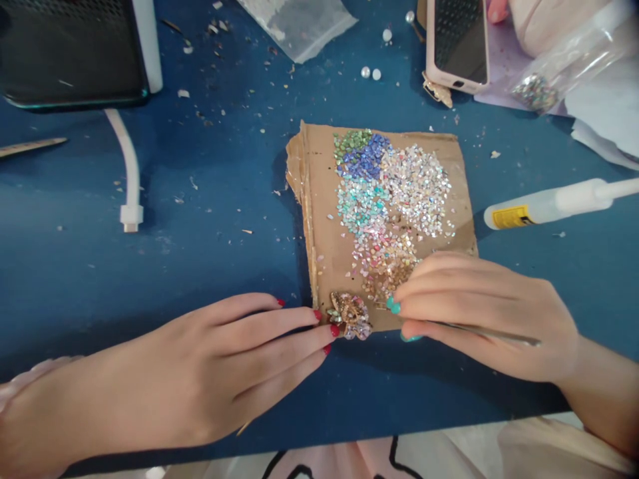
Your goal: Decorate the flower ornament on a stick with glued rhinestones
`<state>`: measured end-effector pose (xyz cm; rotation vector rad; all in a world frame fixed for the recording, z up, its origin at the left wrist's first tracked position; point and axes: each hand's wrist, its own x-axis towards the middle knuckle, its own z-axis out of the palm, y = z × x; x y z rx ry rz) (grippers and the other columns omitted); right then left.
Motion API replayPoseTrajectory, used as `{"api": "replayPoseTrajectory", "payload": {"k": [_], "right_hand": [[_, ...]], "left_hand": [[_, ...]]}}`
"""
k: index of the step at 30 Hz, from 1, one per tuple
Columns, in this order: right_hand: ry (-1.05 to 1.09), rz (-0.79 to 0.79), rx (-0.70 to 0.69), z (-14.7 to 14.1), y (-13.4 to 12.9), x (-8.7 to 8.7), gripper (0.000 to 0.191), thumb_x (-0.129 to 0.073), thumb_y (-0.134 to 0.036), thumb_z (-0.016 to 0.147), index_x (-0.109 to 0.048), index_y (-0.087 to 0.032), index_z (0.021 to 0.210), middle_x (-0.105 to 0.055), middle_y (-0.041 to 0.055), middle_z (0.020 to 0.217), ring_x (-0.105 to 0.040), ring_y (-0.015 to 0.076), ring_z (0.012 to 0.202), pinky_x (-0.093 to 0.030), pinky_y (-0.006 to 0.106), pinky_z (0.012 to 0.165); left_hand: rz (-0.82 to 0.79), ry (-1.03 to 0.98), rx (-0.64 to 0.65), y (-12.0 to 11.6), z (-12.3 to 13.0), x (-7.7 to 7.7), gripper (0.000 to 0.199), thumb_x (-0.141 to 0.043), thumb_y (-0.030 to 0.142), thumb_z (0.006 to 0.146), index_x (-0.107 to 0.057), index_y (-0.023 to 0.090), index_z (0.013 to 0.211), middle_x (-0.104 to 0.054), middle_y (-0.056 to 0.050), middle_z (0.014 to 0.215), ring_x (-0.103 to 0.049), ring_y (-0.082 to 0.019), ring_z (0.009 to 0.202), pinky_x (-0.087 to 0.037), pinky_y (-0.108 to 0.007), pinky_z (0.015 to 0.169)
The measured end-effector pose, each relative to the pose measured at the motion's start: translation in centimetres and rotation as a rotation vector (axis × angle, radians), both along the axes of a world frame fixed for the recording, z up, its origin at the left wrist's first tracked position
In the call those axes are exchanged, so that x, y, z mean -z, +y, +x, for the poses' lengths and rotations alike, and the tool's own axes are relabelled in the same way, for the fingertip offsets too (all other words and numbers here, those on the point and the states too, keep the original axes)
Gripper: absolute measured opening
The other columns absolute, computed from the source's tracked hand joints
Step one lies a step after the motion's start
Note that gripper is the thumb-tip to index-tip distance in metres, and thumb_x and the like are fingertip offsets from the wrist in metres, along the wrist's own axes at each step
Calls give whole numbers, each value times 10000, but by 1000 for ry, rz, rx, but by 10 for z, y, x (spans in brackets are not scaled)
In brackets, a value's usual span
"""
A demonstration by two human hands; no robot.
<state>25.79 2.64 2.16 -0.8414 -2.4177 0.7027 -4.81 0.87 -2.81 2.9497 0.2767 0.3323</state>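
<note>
My left hand (200,372) lies stretched out, red-nailed fingertips at the near left edge of a piece of cardboard (324,226). Its fingertips touch a jewelled ornament (351,314) with gold-coloured parts and clear and pinkish stones; the thumb is hidden. A thin metal tool, seemingly tweezers (499,332), is pinched in my right hand (484,313), which has turquoise nails. The tip is just right of the ornament, over the cardboard. Small rhinestones (417,189) spread across the cardboard in green, blue, turquoise, clear, pink and amber patches.
A glue bottle (544,205) lies right of the cardboard. Beyond are a phone (459,43), a clear bag (299,26), loose pearl beads (366,72) and a bag of stones (536,92). At left sit a dark device (70,53), a white cable (130,173) and a wooden stick (32,146).
</note>
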Motion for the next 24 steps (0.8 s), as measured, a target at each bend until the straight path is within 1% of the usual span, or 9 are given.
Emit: {"api": "replayPoseTrajectory", "payload": {"k": [4, 8, 11, 15, 19, 24], "right_hand": [[-29, 30, 13, -1, 1, -2, 64, -631, -149, 895, -665, -138, 842, -716, 37, 736, -678, 139, 718, -583, 282, 706], [-73, 62, 28, -1, -1, -4, 79, -617, -158, 907, -654, -150, 838, -722, 30, 748, -686, 136, 741, -587, 274, 720], [-94, 61, 39, 0, -2, -5, 74, -605, -164, 915, -652, -175, 859, -726, 18, 759, -694, 143, 741, -595, 286, 719], [-113, 53, 38, 0, -3, -7, 67, -619, -148, 901, -661, -188, 868, -733, 14, 777, -705, 149, 741, -607, 283, 717], [-142, 52, 57, 0, -2, -6, 97, -609, -165, 907, -677, -229, 880, -743, -1, 791, -718, 161, 755, -623, 291, 713], [-147, 45, 69, 1, -3, -5, 91, -616, -163, 903, -679, -228, 892, -746, 1, 808, -719, 158, 762, -619, 296, 737]], "left_hand": [[-2, 23, 9, -1, -1, 0, 424, -475, 295, 936, -549, 264, 1352, -362, 51, 1563, -242, -197, 1475, -84, -392, 1269], [-9, 11, 12, -1, -1, 1, 420, -406, 251, 971, -529, 210, 1371, -331, 14, 1583, -290, -197, 1448, -70, -415, 1269], [-11, 16, 13, -2, 0, 0, 415, -372, 240, 982, -537, 221, 1362, -335, 14, 1581, -291, -196, 1445, -57, -409, 1269], [-22, 17, 9, -2, 0, 0, 408, -394, 262, 981, -540, 222, 1360, -362, 12, 1566, -294, -201, 1443, -65, -409, 1268], [-23, 8, 16, -1, 0, -1, 416, -367, 225, 976, -550, 223, 1349, -374, 15, 1559, -304, -204, 1437, -58, -416, 1267], [-22, -3, 16, -1, 0, -2, 416, -356, 216, 976, -556, 216, 1340, -384, 5, 1553, -321, -205, 1424, -64, -417, 1268]]}}
